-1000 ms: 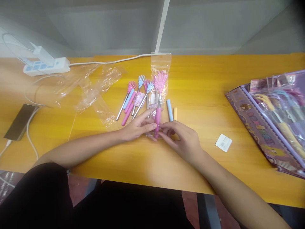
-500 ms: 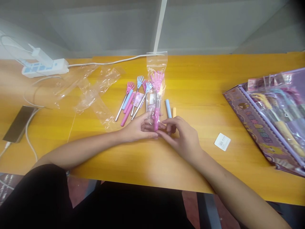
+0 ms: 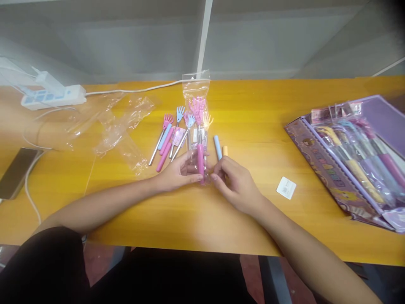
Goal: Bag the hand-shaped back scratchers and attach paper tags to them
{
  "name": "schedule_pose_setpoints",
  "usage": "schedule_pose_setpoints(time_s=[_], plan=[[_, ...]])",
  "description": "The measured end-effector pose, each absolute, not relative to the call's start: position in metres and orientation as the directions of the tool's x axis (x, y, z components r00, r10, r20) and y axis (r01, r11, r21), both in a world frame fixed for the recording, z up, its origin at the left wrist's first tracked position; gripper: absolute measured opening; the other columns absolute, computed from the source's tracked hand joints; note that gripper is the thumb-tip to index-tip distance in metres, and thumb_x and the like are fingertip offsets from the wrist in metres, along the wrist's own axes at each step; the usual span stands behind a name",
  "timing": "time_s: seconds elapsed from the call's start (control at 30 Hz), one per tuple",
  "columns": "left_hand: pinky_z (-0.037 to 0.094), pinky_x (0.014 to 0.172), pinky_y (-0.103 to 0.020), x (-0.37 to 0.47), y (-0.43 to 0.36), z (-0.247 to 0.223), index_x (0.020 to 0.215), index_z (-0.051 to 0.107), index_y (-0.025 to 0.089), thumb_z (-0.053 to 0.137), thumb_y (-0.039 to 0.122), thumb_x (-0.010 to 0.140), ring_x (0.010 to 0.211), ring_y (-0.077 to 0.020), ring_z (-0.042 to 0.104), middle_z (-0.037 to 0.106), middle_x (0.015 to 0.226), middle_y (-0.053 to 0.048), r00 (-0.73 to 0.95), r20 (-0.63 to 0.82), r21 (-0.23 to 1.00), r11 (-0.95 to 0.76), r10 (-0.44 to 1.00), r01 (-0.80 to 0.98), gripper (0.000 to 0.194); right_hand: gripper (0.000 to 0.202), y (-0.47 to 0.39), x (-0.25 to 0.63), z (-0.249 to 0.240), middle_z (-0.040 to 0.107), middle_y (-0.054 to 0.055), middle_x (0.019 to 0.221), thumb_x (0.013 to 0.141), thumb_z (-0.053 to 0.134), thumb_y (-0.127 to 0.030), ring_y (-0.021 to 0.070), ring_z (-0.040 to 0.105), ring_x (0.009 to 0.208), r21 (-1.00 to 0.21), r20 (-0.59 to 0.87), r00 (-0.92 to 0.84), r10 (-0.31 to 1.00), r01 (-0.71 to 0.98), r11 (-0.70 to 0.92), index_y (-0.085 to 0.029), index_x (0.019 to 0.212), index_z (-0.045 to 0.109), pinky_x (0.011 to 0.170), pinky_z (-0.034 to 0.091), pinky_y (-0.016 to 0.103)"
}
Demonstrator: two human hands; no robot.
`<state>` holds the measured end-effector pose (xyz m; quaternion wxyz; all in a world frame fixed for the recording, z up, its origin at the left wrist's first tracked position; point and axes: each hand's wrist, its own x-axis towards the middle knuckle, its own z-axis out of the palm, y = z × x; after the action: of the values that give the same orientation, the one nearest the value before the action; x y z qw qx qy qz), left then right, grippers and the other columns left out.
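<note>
My left hand point(image 3: 177, 172) is closed round the lower part of a pink back scratcher point(image 3: 200, 158) inside a clear plastic bag point(image 3: 196, 87). The pink claw points away from me and the bag's flat upper end stands beyond it. Right beside the bag's lower end is my right hand point(image 3: 238, 185), its fingers curled; what they pinch, if anything, is hidden. Loose scratcher rods with blue claws point(image 3: 180, 113) and a pink claw point(image 3: 168, 121) lie left of the bag, among pink handles point(image 3: 164, 157) and a blue handle point(image 3: 164, 137). Another blue handle point(image 3: 217, 147) and a yellow one point(image 3: 225, 150) lie beyond my right hand.
Crumpled clear bags point(image 3: 126, 122) lie at left, near a white power strip point(image 3: 53, 97) and a phone point(image 3: 18, 173) with a cable. At right are a white square label point(image 3: 286, 188) and a purple box point(image 3: 329, 173) of bagged back scratchers.
My right hand's fingers have drawn slightly away from the handle's lower end. My left hand keeps its hold on the bagged back scratcher. The whole view has shifted a little.
</note>
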<state>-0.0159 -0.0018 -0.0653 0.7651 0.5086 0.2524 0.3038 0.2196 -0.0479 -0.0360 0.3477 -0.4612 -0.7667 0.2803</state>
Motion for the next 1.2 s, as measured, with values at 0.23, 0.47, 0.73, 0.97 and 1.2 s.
schedule_pose_setpoints(time_s=[0.23,0.47,0.73,0.97,1.2], plan=[[0.061,0.106,-0.043,-0.017,-0.002,-0.068,0.161,0.053,0.028,0.087,0.026,0.090,0.119,-0.0250,0.074,0.073,0.132,-0.014,0.704,-0.061,0.946,0.265,0.708,-0.184,0.079,0.017,-0.049,0.217,-0.038,0.058,0.000,0.084,0.107,0.067,-0.036,0.0135,0.056,0.068,-0.749,0.249,-0.445,0.860,0.474,0.462,-0.022,0.097,0.065,0.065,0.045,0.028],[0.062,0.105,-0.039,-0.017,-0.001,-0.066,0.163,0.052,0.030,0.086,0.024,0.091,0.120,-0.0251,0.074,0.073,0.136,-0.014,0.703,-0.045,0.952,0.243,0.710,-0.184,0.080,0.021,-0.045,0.217,-0.037,0.062,0.001,0.083,0.108,0.065,-0.033,0.0149,0.059,0.072,-0.810,0.243,-0.458,0.855,0.389,0.438,-0.022,0.090,0.064,0.068,0.047,0.027],[0.063,0.089,-0.034,-0.015,0.000,-0.061,0.149,0.066,0.017,0.092,0.036,0.086,0.089,-0.0198,0.077,0.080,0.100,-0.009,0.682,-0.100,0.968,0.230,0.725,-0.102,0.071,0.026,-0.041,0.219,-0.037,0.062,0.000,0.081,0.106,0.068,-0.035,0.0140,0.056,0.071,-0.880,0.190,-0.463,0.866,0.311,0.359,-0.021,0.085,0.065,0.067,0.045,0.026],[0.065,0.080,-0.032,-0.017,0.001,-0.056,0.111,0.084,0.013,0.096,0.045,0.078,0.079,-0.0197,0.077,0.083,0.090,-0.008,0.730,-0.157,0.973,0.231,0.665,-0.001,0.048,0.026,-0.038,0.223,-0.033,0.073,0.002,0.086,0.107,0.066,-0.039,0.0150,0.066,0.077,-0.907,0.161,-0.617,0.770,0.216,0.362,-0.020,0.090,0.072,0.072,0.052,0.027],[0.068,0.089,-0.038,-0.017,0.001,-0.051,0.106,0.085,0.013,0.094,0.040,0.081,0.093,-0.0246,0.082,0.084,0.102,-0.012,0.750,-0.151,0.968,0.249,0.643,-0.018,0.038,0.023,-0.041,0.222,-0.036,0.081,0.003,0.095,0.108,0.066,-0.035,0.0156,0.074,0.085,-0.936,0.143,-0.623,0.769,0.168,0.310,-0.021,0.096,0.079,0.079,0.057,0.027]])
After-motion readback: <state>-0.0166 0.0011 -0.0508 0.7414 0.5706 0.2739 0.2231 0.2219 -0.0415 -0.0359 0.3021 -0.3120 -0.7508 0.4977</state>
